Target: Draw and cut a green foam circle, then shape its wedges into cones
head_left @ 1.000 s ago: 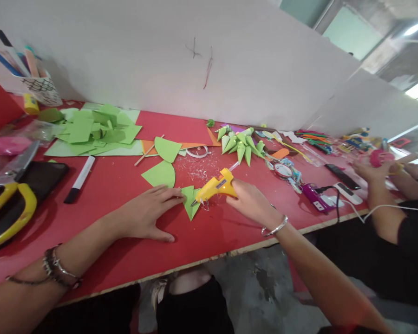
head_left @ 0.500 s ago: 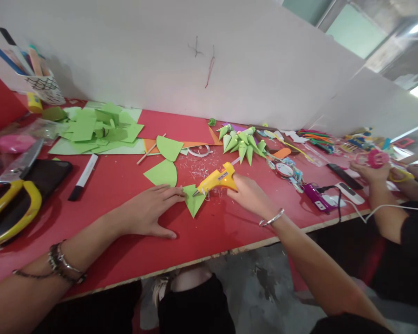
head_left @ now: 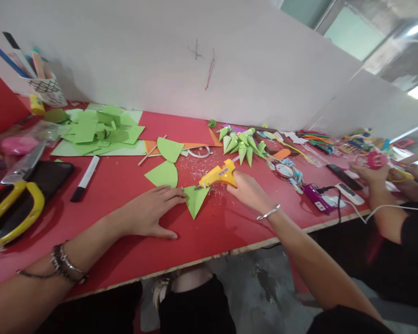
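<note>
My right hand (head_left: 244, 186) is wrapped round the handle of a yellow hot glue gun (head_left: 217, 176). Its nozzle touches the upper edge of a small green paper piece (head_left: 195, 204), whose point faces me. My left hand (head_left: 149, 212) lies flat on the red table, fingers stretched out and thumb apart, with the fingertips on the paper's left edge. Just beyond are two green paper wedges with rounded edges, one nearer (head_left: 163, 174) and one farther (head_left: 170, 149). A cluster of green paper cones (head_left: 243, 143) sits behind the glue gun.
Green paper pieces (head_left: 102, 127) are heaped at the back left. Yellow-handled scissors (head_left: 35, 204), a white marker (head_left: 85, 178) and a pen cup (head_left: 48, 90) stand or lie left. On the right are a purple power adapter (head_left: 316, 197) and another person's hand (head_left: 372, 174).
The glue gun's nozzle has moved from the middle of the green paper piece up to its upper edge. My left hand has stayed almost in place.
</note>
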`<state>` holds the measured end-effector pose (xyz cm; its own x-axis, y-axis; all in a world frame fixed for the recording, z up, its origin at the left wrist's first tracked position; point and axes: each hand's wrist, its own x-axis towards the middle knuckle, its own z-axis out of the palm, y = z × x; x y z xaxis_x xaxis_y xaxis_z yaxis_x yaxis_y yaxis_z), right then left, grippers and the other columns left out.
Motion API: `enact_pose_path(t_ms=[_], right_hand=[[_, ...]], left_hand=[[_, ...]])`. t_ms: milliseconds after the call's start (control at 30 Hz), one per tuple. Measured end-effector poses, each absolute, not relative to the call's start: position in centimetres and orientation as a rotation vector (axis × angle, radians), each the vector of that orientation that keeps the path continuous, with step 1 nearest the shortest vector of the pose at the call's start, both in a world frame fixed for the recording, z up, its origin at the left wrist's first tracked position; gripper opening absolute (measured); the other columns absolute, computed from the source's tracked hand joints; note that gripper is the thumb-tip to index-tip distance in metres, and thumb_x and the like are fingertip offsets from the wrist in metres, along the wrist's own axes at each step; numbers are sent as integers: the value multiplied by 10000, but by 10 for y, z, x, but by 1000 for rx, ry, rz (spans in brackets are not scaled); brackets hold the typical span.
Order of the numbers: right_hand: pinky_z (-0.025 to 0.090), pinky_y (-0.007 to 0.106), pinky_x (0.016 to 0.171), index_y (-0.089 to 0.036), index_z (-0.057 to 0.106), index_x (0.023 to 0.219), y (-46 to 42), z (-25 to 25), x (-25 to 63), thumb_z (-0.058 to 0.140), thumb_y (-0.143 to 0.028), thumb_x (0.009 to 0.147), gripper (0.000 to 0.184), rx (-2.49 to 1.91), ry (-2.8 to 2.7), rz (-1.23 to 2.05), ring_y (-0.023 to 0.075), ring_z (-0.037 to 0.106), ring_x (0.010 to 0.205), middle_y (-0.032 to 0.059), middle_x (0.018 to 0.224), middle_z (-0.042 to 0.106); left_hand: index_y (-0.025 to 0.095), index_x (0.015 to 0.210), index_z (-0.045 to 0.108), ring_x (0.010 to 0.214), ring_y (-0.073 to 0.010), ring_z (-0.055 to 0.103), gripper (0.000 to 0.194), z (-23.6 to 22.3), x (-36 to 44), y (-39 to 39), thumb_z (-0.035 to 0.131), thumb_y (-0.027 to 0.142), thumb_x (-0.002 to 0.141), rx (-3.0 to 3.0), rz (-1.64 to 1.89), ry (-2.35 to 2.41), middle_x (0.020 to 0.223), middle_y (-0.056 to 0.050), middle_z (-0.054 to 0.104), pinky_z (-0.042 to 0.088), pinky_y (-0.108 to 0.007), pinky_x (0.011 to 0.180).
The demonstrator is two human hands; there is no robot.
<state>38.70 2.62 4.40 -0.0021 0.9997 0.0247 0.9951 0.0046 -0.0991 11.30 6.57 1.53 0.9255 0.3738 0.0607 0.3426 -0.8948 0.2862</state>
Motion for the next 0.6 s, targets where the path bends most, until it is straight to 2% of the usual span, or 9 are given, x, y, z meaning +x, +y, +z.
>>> enact_pose_path(t_ms=[100,300,500,600], right_hand=[[292,244,503,-133,517,878,30,41,388,461,-264,760,185,-2147,-2113,59,177,553,648,85,766,602],[355,254,545,-136,519,870,36,36,407,505,-439,730,333,-2125,-1755,8,199,563,693,89,771,598],[389,269,606,-149,481,868,33,13,446,441,-328,768,209,-2183,-1566,134,187,547,714,69,785,568],[400,287,650,-141,478,819,29,4,454,425,-322,778,194,-2193,-1623,65,190,526,747,81,815,528]], left_hand=[[205,1259,402,1185,-275,377,750,16,113,65,457,668,671,2818,159,538,1323,-88,400,270,-395,1004],[222,1263,404,1198,-283,367,737,15,112,66,463,659,673,2812,151,545,1344,-80,384,255,-408,1012],[237,1322,330,1232,-294,324,770,11,110,65,451,653,686,2815,147,535,1372,-77,349,238,-424,1022],[239,1339,299,1252,-298,292,771,11,110,65,431,651,701,2828,122,536,1385,-76,329,223,-431,1029]])
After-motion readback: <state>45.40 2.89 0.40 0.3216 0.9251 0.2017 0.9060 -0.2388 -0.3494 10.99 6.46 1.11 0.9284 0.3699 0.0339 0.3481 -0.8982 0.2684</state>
